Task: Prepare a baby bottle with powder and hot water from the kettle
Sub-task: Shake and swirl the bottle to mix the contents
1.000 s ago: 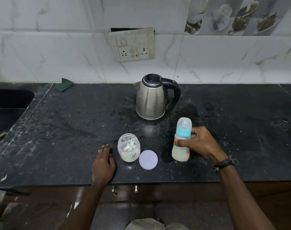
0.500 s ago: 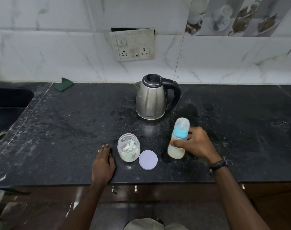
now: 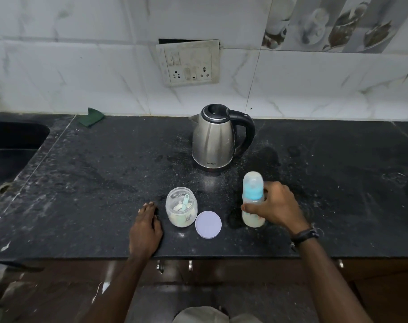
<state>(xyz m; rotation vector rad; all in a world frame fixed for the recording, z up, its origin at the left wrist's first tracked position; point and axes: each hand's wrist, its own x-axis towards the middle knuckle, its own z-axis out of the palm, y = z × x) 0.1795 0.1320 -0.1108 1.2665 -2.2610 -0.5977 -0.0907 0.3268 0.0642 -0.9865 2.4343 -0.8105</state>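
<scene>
Right hand (image 3: pixel 276 206) fingers wrap the capped baby bottle (image 3: pixel 253 199), milky liquid inside; left hand (image 3: pixel 146 227) lies flat beside the open powder jar (image 3: pixel 181 207) holding 1 scoop.

Single view only, head-mounted, wide-angle. Looks fwd and steeply down from above the near edge of the surface (image 3: pixel 82 183). Faces the tiled wall (image 3: pixel 82 66) square-on; wall fills upper third, surface the middle band, cabinet fronts and person's forearms the bottom. Both hands (image 3: pixel 146 227) (image 3: pixel 276 207) sit close, lower centre. Sink (image 3: pixel 9 145) cut by left frame edge. Edges bow, lens distortion. No second view to compare overlap.
</scene>
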